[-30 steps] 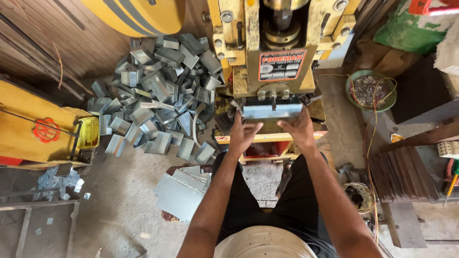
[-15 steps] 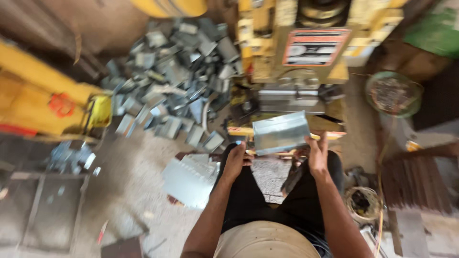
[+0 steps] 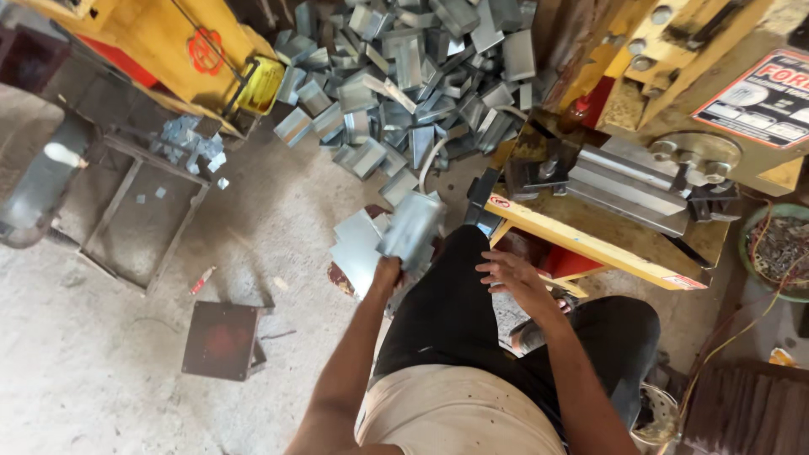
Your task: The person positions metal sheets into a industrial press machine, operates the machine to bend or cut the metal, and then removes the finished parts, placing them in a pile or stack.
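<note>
Left hand [image 3: 389, 274]: grasping blurred bent grey sheet-metal piece [image 3: 410, 229]; keep a firm edge grip.
Right hand [image 3: 504, 271]: released, fingers spread.

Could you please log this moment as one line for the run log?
left hand: holds bent sheet-metal piece, over flat sheets | right hand: open, empty, above thigh | press: nothing between dies | pile: on floor

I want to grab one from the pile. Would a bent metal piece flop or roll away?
Probably neither. The pieces in the pile keep crisp folds, so they look stiff. Their flat sides and angles suggest they would slide, not roll. The left hand lifts one piece alone, so it seems light, though its thin edges might be sharp.
</note>
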